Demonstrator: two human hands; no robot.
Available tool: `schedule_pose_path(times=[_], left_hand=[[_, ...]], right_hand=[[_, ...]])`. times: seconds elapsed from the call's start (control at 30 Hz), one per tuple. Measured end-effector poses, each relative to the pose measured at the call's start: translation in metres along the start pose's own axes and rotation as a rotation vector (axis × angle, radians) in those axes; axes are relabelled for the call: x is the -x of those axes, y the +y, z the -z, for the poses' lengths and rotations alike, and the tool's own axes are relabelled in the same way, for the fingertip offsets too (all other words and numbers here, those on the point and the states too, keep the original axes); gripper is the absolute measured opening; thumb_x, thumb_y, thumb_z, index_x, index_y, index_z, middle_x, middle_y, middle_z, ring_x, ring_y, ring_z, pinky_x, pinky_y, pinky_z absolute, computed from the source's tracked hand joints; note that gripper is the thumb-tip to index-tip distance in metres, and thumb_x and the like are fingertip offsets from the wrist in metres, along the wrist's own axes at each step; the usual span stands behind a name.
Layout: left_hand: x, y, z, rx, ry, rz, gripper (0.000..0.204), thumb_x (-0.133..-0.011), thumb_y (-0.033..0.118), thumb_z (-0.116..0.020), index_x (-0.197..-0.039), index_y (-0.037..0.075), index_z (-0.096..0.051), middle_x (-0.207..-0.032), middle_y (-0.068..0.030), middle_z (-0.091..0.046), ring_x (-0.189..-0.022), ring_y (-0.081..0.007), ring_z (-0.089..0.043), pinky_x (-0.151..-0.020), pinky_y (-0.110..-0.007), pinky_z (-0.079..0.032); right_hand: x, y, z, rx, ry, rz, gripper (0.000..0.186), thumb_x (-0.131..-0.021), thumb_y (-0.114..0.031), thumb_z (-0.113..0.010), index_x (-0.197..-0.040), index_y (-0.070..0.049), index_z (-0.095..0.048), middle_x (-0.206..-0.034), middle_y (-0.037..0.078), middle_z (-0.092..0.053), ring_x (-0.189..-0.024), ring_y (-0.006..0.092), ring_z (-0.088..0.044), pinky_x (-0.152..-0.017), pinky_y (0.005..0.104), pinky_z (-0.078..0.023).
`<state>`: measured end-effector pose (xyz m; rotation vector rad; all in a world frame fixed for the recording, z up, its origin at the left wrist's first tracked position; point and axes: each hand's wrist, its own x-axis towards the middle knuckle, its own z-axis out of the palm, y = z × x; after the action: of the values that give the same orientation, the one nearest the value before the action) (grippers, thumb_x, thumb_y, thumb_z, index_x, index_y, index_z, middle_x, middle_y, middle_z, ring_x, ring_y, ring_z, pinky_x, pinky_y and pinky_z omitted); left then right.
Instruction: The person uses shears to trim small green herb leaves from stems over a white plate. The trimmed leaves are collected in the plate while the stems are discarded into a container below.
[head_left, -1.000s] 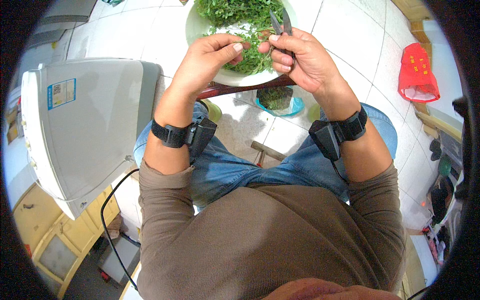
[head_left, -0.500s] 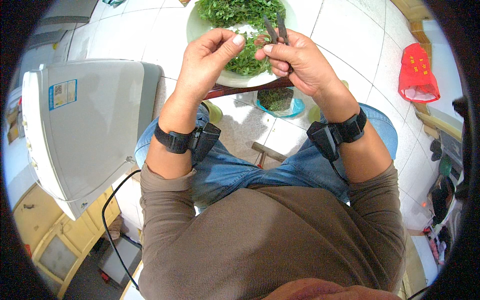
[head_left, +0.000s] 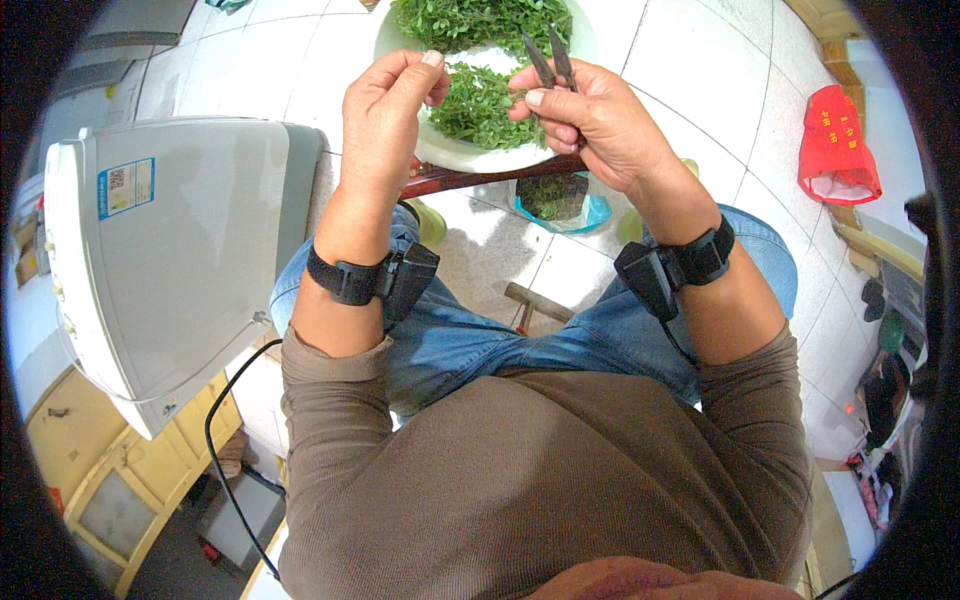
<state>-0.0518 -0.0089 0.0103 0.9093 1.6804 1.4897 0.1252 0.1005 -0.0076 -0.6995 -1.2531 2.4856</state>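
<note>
red bag (head_left: 832,135), white appliance (head_left: 190,250), yellow cabinet (head_left: 187,443)

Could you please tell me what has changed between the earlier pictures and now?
The left hand has moved left, away from the right hand; whether it holds anything is unclear. The right hand keeps its hold on the dark scissors, now tilted slightly further left. The basin of greens and the red bag stayed put.

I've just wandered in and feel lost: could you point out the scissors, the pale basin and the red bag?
Scissors (head_left: 562,61): head view, on one dark blade.
Pale basin (head_left: 488,162): head view, on its near rim.
Red bag (head_left: 832,150): head view, on its middle.
</note>
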Motion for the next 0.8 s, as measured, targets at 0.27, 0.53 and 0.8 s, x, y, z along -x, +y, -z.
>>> schedule_pose_path(times=[0.27, 0.53, 0.8], left_hand=[[0.001, -0.002, -0.011, -0.001, 0.203, -0.145, 0.012, -0.084, 0.012, -0.063, -0.085, 0.0, -0.061, -0.082, -0.003, -0.059, -0.073, -0.0109, -0.053, -0.071, -0.023, -0.044], [0.014, -0.001, -0.021, -0.48, -0.059, -0.475, 0.012, -0.075, 0.008, -0.069, -0.086, 0.003, -0.065, -0.075, -0.0052, -0.056, -0.068, -0.0135, -0.055, -0.062, -0.026, -0.046], [0.013, -0.007, -0.026, -0.36, -0.076, -0.375, 0.026, -0.07, 0.012, -0.077, -0.092, 0.003, -0.067, -0.079, -0.0051, -0.057, -0.073, -0.0141, -0.056, -0.065, -0.026, -0.048]], right_hand=[[0.0, 0.001, 0.0, -0.026, 0.029, 0.007, 0.022, -0.088, -0.006, -0.056, -0.108, 0.003, -0.054, -0.089, 0.012, -0.062, -0.051, 0.0025, -0.042, -0.047, 0.0159, -0.036], [0.0, 0.002, -0.002, -0.097, 0.054, 0.023, 0.016, -0.088, -0.007, -0.057, -0.101, 0.001, -0.054, -0.084, 0.01, -0.062, -0.051, 0.0035, -0.041, -0.046, 0.0174, -0.034], [0.002, 0.003, -0.004, -0.017, -0.002, 0.039, 0.013, -0.082, -0.008, -0.06, -0.093, -0.003, -0.056, -0.074, 0.002, -0.059, -0.05, 0.0045, -0.041, -0.043, 0.019, -0.03]])
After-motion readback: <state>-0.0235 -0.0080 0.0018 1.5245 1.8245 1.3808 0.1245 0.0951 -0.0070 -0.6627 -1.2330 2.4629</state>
